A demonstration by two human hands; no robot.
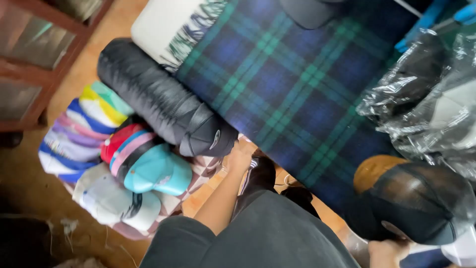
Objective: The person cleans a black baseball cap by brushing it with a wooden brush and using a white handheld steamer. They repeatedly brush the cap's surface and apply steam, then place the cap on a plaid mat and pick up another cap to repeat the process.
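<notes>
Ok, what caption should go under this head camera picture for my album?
Left hand reaches the black cap stack beside colourful caps; right hand grips a mesh-backed cap by a plaid blanket.

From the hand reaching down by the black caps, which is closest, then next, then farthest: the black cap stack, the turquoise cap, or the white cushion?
From the left hand, in the head view:
1. Black cap stack, right beside it, its near end almost touching.
2. Turquoise cap, a little to the left.
3. White cushion, far up at the top.

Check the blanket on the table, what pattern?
Blanket: dark blue and green plaid, fringed edge. Head view shows it.
</notes>
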